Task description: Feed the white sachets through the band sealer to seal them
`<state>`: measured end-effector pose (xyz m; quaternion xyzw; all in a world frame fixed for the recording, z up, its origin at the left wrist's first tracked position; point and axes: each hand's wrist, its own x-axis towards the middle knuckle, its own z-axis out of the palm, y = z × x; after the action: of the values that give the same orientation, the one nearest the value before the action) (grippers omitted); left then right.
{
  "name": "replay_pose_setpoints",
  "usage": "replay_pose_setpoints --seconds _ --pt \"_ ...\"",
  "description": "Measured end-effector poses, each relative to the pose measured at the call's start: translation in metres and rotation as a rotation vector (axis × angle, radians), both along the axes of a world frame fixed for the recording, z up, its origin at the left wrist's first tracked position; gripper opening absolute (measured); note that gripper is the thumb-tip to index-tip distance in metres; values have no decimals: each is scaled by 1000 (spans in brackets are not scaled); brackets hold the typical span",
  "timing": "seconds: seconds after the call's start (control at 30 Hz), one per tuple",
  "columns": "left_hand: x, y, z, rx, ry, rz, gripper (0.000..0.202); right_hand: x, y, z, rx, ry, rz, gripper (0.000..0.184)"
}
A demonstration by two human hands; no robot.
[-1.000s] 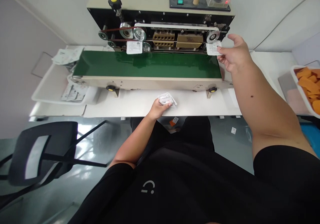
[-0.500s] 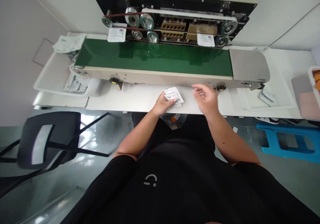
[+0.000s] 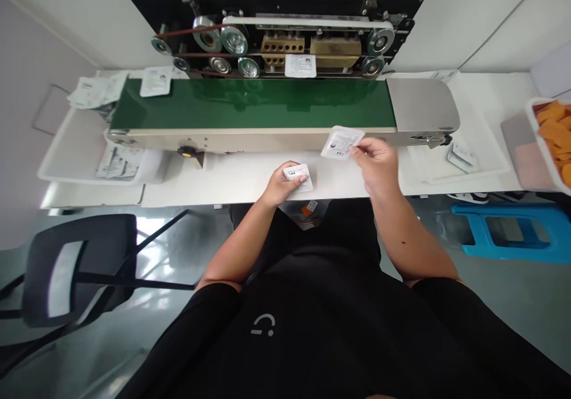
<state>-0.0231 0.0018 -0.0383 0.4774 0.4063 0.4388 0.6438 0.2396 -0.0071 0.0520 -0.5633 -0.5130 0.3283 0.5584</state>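
Over the front of the white table, my left hand is closed on a small stack of white printed sachets, thumb on top. To the right, my right hand pinches a single white sachet by its corner, held up at the front edge of the green conveyor belt. Behind the belt stands a band sealing machine with metal wheels and brass blocks. One sachet hangs upright in its band near the middle. Another sachet is at the belt's left end.
A white bin with several sachets stands at the left. On the right are a shallow tray with sachets and a tub of orange pieces. A black chair and a blue stool flank me.
My right hand, empty before, now holds a sachet and has risen toward the belt. The sachets in the machine have moved left. The view has shifted right.
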Motion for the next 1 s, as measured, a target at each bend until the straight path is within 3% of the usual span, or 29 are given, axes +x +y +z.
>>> replay_pose_setpoints --seconds 0.17,0.23,0.37,0.63,0.83,1.0 --pt "0 -3 3 -22 -2 11 55 66 31 48 299 -367 -180 6" --pt "0 -3 4 -15 -2 10 56 92 52 65 391 -560 -190 9" --pt "0 -4 5 -20 -8 24 58 123 92 78 312 -800 -187 27" --pt "0 -3 4 -9 2 28 54 121 136 75 261 -775 -163 32" --pt "1 -3 4 -30 -8 30 55 113 166 76 203 -790 -63 29" --pt "0 -3 3 -21 1 21 55 98 176 80 174 -838 -115 16"
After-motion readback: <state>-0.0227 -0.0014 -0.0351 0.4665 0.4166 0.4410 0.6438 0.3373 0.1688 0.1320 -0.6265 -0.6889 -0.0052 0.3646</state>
